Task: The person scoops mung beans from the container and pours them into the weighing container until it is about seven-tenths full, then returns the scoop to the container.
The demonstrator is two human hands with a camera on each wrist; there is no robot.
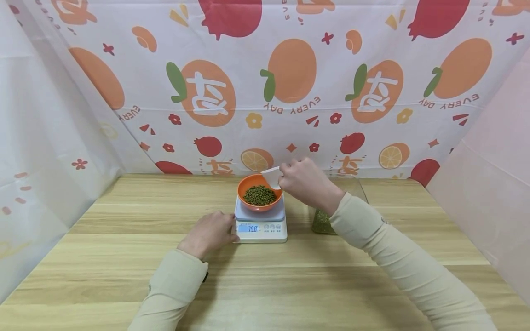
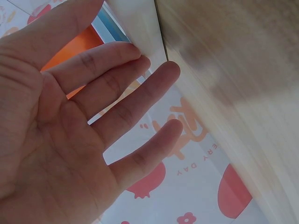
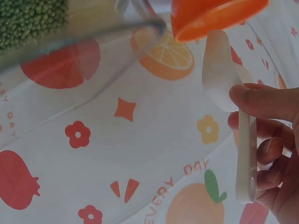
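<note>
Nearest, in the head view, two pale sleeves (image 1: 174,281) reach in over the wood-grained worktop (image 1: 269,289). The left hand (image 1: 210,233) is at the left side of a white scale (image 1: 262,230); from above its back hides most of the fingers, but the left wrist view shows the palm, with the fingers apart, fairly straight and holding nothing. Only the head view shows the scale's lit display, which seems to read 75.8, and the buttons beside it.

On the scale's platform is an orange bowl (image 1: 260,208) with small green beans (image 1: 260,196) in it. The right hand (image 1: 308,181) pinches a white scoop (image 3: 245,154) at the bowl's right rim; whether scoop and rim touch I cannot tell. Its handle, hidden by the knuckles from above, lies plain in the right wrist view, between thumb and fingers.

To the right, partly behind the right forearm, a clear container (image 1: 358,187) holds more green beans, seen closer from the right wrist. Farthest back hangs a fruit-printed cloth (image 1: 256,69).
</note>
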